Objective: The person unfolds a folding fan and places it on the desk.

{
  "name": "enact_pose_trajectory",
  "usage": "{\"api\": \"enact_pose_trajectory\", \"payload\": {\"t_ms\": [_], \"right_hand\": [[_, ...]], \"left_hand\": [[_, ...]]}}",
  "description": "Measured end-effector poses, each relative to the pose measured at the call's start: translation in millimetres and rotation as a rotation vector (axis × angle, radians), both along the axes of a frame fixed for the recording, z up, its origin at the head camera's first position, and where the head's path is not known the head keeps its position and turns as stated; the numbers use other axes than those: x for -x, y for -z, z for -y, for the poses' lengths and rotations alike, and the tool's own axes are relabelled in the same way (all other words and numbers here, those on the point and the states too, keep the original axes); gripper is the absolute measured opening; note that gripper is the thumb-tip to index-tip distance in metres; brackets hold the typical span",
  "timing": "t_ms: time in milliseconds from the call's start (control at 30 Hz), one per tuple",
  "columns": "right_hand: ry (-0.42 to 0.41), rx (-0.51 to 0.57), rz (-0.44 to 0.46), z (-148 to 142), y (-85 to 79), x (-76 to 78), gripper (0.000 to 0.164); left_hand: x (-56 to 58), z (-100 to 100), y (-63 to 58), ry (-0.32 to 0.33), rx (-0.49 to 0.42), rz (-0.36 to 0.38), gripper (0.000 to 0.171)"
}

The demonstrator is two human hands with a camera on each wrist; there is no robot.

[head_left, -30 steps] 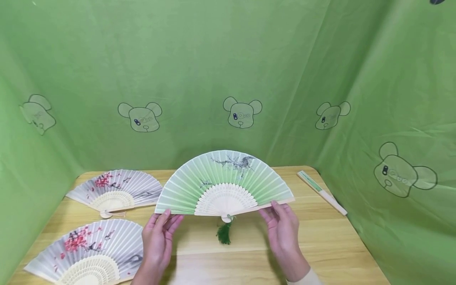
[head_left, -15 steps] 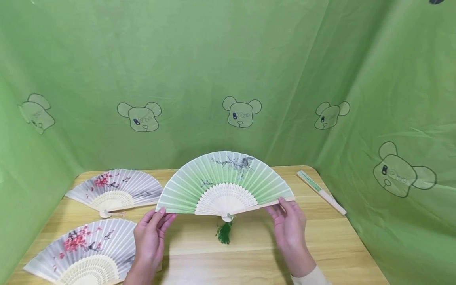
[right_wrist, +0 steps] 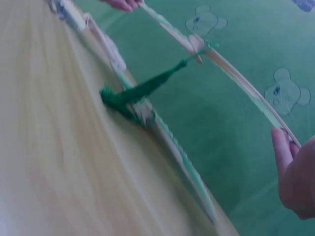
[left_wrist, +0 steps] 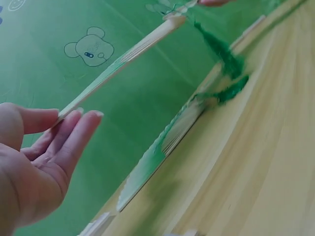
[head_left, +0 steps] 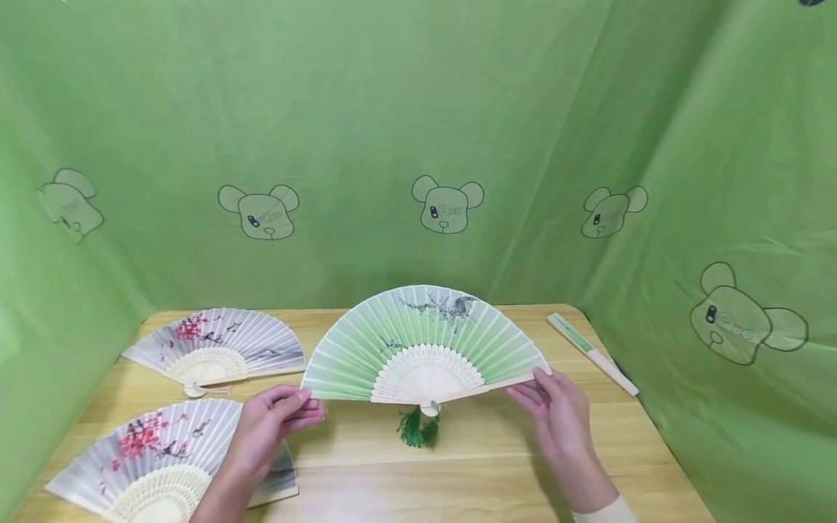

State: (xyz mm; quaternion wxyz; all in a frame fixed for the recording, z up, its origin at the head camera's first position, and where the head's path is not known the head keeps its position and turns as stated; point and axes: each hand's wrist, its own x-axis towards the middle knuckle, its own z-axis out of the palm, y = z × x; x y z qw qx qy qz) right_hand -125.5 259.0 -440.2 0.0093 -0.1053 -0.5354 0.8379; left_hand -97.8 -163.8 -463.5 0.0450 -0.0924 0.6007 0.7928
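An open green folding fan [head_left: 418,327] with a dark bird-and-branch print is held raised above the table, its ribs toward me. My left hand [head_left: 264,425] pinches its left end between thumb and fingers. At the right end, my right hand [head_left: 562,421] pinches the wooden guard stick. Dark green tassels [head_left: 418,428] hang near the pivot. Beneath it, in the left wrist view, a second green fan [left_wrist: 147,167] lies spread on the table; in the head view the held fan hides it. The right wrist view shows this lower fan [right_wrist: 182,157] too, somewhat blurred.
Two spread grey fans with red blossoms lie at left: one farther back [head_left: 216,345], one nearer [head_left: 157,457], partly covered by my left arm. A folded fan [head_left: 591,352] lies at the right edge of the wooden table [head_left: 392,494]. Green cloth [head_left: 353,131] surrounds the table.
The held fan has moved slightly right and lower. My hands have shifted outward along its ends, so less of each hand overlaps it. More tassel shows below the pivot.
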Motion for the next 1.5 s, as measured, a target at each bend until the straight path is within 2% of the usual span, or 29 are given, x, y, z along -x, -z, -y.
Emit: {"api": "enact_pose_trajectory", "payload": {"t_ms": [100,200,367,567,867,1033,1233,1333,1500], "right_hand": [[-0.067,-0.105,0.02,-11.6,3.8,-2.0,0.024],[-0.126,-0.232,0.06,-21.2,5.8,-4.6,0.023],[-0.207,-0.391,0.109,-33.6,5.9,-8.0,0.026],[-0.33,-0.498,0.112,-46.9,7.2,-10.3,0.038],[-0.559,-0.611,0.071,-68.7,19.6,-17.1,0.04],[-0.619,-0.677,0.084,-80.3,28.9,-17.4,0.037],[-0.684,-0.749,0.102,-89.1,38.2,-17.4,0.03],[-0.736,-0.764,0.09,-92.3,42.6,-16.4,0.026],[-0.836,-0.767,0.056,-96.2,48.3,-16.3,0.023]], "left_hand": [[-0.1,5.4,-1.6,0.047,0.109,0.02,0.018],[-1.3,13.0,-0.8,0.066,0.18,0.032,0.02],[-3.4,25.8,3.1,0.091,0.24,0.048,0.016],[-7.9,34.1,10.6,0.171,0.328,0.086,0.023],[-17.8,41.6,22.5,0.29,0.461,0.071,0.024],[-22.3,40.3,24.9,0.36,0.573,0.042,0.022],[-25.2,34.7,25.9,0.401,0.695,0.043,0.022],[-26.8,33.8,25.6,0.429,0.726,0.029,0.025],[-29.6,35.9,25.5,0.482,0.702,0.024,0.024]]}}
